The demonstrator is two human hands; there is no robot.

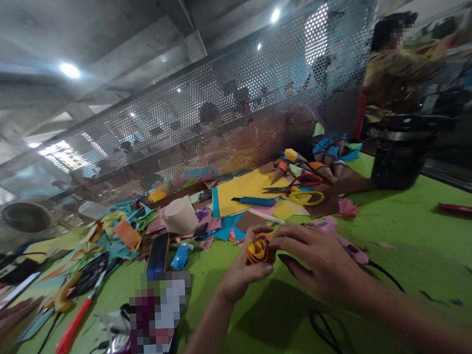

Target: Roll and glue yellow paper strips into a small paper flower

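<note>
Both hands at a rolled yellow paper flower above a green table

In the head view, a dark lidded container (399, 151) stands upright at the right side of the green table (402, 227); its contents cannot be seen. At the left, a white cup or roll (180, 216) leans among paper scraps (127, 234); whether it holds anything cannot be told. Near the perforated metal screen (233, 114), brown paper cones (327, 172) lie in a pile, with orange, yellow, green and blue paper at their wide ends.

The left hand (242, 265) comes up from the bottom edge, its thumb below and its fingers curled behind the yellow paper flower (257, 250), gripping it. The flower is over the table's near middle, its spiral facing the camera. The right hand (321, 257) reaches in from the lower right, back of the hand up, fingers bent and pointing left, fingertips at the flower's right edge; whether they pinch it cannot be told.

Beyond the hands, a blue cutter (256, 201) lies on a yellow sheet (236, 190), beside red-handled scissors (304, 182) and a yellow-handled pair (308, 197). A phone (158, 253) and a blue packet (181, 256) lie left of the flower. Another person's hand (15, 322) shows at the left edge.
</note>
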